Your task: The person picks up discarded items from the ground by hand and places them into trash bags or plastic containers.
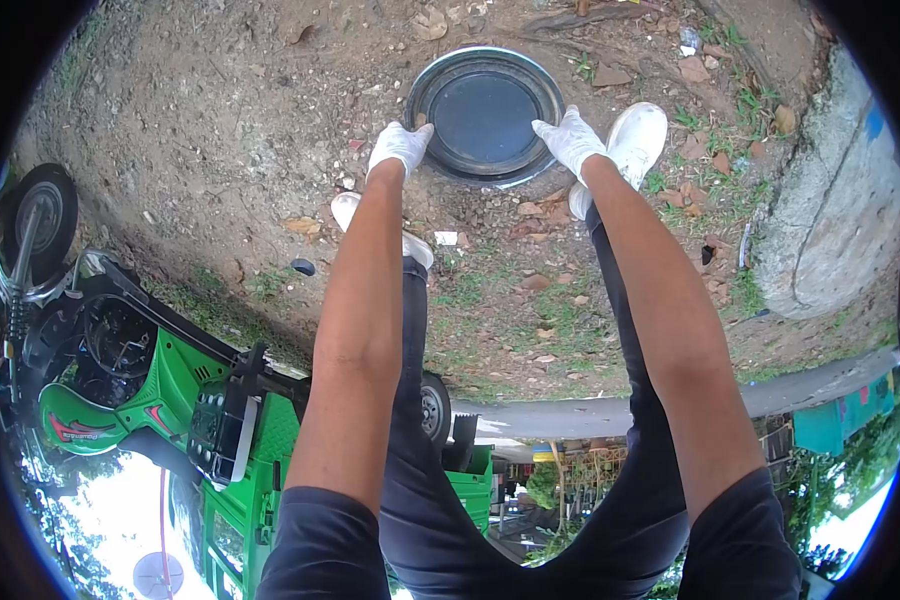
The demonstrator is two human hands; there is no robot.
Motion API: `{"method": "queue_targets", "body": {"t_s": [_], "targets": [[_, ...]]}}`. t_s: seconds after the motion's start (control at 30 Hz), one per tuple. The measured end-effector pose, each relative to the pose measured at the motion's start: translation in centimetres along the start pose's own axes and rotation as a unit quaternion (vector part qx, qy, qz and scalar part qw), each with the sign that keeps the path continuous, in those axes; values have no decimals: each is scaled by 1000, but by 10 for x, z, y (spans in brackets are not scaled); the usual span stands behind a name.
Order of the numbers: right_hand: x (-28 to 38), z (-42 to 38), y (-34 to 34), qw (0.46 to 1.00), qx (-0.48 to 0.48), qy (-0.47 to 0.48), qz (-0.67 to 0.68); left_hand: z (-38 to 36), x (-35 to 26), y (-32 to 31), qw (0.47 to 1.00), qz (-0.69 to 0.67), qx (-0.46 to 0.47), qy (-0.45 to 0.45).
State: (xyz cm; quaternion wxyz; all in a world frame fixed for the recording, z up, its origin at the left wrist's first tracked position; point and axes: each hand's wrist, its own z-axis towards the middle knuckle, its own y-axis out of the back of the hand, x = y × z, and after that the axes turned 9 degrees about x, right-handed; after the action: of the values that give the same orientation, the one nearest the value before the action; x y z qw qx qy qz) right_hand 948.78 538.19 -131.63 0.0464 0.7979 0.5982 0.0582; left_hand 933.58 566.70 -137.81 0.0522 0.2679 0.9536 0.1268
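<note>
A round dark basin (485,172) with a pale outer edge lies on the dirt, its flat middle dark and smooth. I grip its left side with my left hand (402,146), gloved in white, the thumb over the rim. On the opposite side my right hand (570,138), also in a white glove, has its thumb hooked over the rim; the fingers of both hands are mostly hidden at the outside. Both arms reach down to it at full stretch.
White shoes (638,140) stand apart on either side near the basin. A green three-wheeled vehicle (170,400) is at the left, appearing upside down. To the right lies a concrete block (830,200). Stones, dry leaves and grass litter the ground.
</note>
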Motion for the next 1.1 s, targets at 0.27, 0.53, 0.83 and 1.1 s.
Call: {"method": "queue_targets", "body": {"t_s": [0.27, 0.53, 0.83, 1.1], "targets": [[-3, -5, -8, 994, -98, -11, 40, -36, -32, -27, 970, 90, -222, 33], [-30, -43, 20, 966, 6, 94, 242, -101, -13, 31, 931, -289, -110, -194], [42, -263, 175, 816, -118, 378, 422, -380, -171, 232, 870, -290, -203, -342], [107, -659, 488, 732, -340, 508, 301, -693, -354, 416, 818, -285, -181, -465]]}}
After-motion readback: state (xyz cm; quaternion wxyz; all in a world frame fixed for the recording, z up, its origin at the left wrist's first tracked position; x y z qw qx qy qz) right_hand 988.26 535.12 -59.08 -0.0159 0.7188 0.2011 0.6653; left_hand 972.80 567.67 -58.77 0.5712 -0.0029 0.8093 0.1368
